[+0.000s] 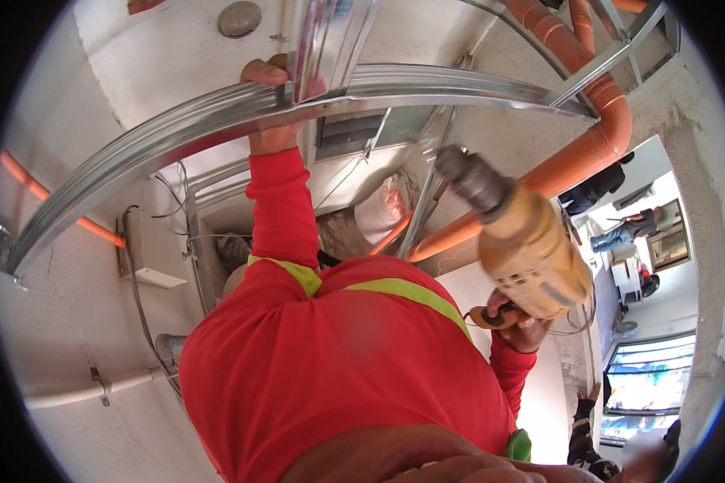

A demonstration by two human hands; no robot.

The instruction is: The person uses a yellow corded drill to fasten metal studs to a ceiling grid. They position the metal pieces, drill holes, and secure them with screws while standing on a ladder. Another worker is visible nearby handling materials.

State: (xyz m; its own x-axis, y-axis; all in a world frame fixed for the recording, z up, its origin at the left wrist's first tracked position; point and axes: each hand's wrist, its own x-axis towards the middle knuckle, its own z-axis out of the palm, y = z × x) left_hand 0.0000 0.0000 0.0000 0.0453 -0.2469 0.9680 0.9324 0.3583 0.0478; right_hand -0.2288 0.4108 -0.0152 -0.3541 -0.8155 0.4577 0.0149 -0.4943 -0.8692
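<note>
Overhead, my left hand (266,73) is wrapped round a long galvanized metal channel (169,137), where an upright metal stud (318,56) meets it. The channel covers part of that hand. On the right, my right hand (528,332) grips the handle of a yellow power drill (536,253), finger near its trigger. The drill's dark chuck (471,179) points up and left toward the channel, apart from it. Its tip is blurred, so I cannot tell which bit is fitted.
Orange pipes (612,121) run along the right, crossed by metal framing (608,64). A white box (157,249) with cables hangs on the left wall. Sacks (383,209) lie beyond my left arm. Other people (640,225) are in the room at right; another person's camouflage sleeve (584,443) shows lower right.
</note>
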